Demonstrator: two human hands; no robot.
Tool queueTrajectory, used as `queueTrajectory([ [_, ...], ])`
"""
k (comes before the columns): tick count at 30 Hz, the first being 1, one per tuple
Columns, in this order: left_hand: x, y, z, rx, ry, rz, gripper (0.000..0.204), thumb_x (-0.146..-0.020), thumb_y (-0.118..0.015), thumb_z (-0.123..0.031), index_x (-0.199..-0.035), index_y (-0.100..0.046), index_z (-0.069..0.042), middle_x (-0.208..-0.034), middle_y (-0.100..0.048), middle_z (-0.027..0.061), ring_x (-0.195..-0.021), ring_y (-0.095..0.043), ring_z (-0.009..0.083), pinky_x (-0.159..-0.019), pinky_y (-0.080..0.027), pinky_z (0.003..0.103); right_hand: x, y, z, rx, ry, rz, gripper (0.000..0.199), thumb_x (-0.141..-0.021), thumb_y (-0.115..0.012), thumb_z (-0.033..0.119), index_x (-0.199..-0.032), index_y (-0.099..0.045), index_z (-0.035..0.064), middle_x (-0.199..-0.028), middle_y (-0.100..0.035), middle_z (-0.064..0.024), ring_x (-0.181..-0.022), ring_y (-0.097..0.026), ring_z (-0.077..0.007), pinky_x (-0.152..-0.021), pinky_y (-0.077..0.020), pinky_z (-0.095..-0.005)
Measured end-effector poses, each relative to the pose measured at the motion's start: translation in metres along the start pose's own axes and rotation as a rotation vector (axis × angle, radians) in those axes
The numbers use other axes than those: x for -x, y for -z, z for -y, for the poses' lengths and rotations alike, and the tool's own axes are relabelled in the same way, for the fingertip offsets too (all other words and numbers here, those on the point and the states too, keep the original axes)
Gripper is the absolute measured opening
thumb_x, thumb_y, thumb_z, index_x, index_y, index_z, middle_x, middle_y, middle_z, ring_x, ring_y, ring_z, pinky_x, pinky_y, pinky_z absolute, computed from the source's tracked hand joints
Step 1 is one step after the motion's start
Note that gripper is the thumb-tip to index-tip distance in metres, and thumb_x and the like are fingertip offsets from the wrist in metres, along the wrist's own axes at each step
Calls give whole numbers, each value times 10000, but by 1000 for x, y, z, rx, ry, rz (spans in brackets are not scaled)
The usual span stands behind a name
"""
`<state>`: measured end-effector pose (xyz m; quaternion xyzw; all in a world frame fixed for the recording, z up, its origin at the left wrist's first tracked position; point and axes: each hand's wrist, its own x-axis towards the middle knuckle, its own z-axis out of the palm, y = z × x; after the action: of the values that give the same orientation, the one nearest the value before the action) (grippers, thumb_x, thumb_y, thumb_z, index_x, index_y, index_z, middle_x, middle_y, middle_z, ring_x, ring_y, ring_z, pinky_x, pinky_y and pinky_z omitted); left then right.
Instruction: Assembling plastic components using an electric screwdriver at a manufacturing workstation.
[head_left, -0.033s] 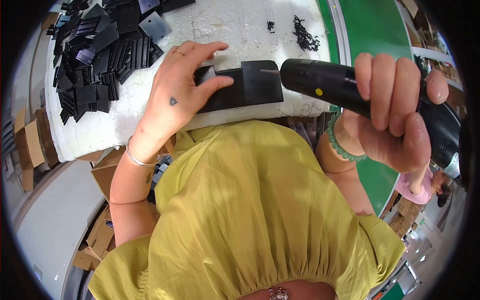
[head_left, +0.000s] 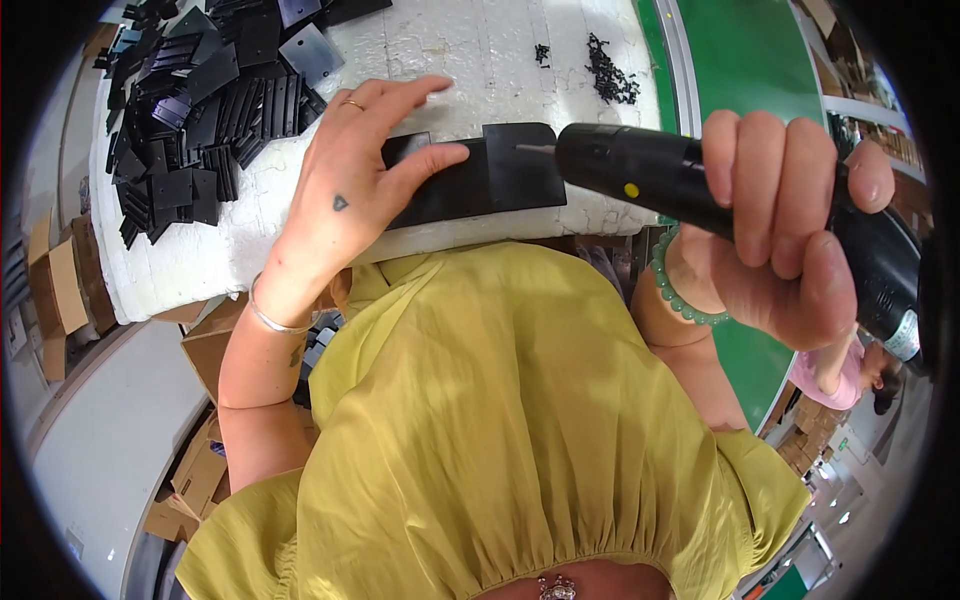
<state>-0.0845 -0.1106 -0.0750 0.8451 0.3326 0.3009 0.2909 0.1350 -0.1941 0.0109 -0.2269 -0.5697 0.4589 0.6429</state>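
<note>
The black plate (head_left: 480, 180) lies flat on the near edge of the white foam block (head_left: 440, 50), right in the middle of the view. The left hand (head_left: 350, 195) is spread out flat on top of its left part, fingers loosely open, thumb pressing down along the plate. The right hand (head_left: 785, 230) is wrapped tight around a black power screwdriver (head_left: 700, 195), all fingers closed round the body, and the bit tip touches the right part of the plate.

Further out: a big heap of more black plates (head_left: 200, 110) sits on the far left of the foam, and a small pile of black screws (head_left: 610, 75) lies far right. Cardboard boxes (head_left: 60, 290) stand down on the left; can't tell what's in them.
</note>
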Motion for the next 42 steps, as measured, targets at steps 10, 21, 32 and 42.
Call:
queueTrajectory([
  [10, -4, -6, 10, 58, 212, 487, 425, -729, -700, -366, -1022, -583, -82, -784, -603, 120, -785, -573, 315, -703, -440, 383, -7, -29, -16, 80, -61, -95, 338, -783, -529, 72, -1100, -428, 130, -657, -438, 50, -543, -411, -75, -644, -348, -263],
  [21, -7, -6, 3, 92, 293, 481, 384, -720, -698, -333, -1015, -586, -115, -799, -610, 100, -845, -573, 289, -739, -433, 387, -18, -33, -34, 134, -125, 135, 354, -765, -523, 40, -1092, -399, 99, -651, -439, -17, -535, -407, -115, -583, -369, -285],
  [32, -1, -14, 15, 146, 242, 403, 380, -720, -695, -343, -1008, -599, -115, -830, -622, 113, -870, -584, 299, -759, -442, 398, -22, -65, -41, 223, -202, -24, 266, -771, -592, 48, -933, -385, 83, -614, -444, -29, -496, -399, -114, -508, -366, -262],
  [42, -1, -15, 14, 131, 202, 362, 345, -726, -693, -312, -989, -604, -109, -871, -630, 110, -883, -586, 302, -776, -444, 394, -26, -51, -44, 391, -161, 88, 260, -756, -600, 46, -926, -405, 77, -606, -446, -23, -485, -400, -115, -499, -363, -259],
])
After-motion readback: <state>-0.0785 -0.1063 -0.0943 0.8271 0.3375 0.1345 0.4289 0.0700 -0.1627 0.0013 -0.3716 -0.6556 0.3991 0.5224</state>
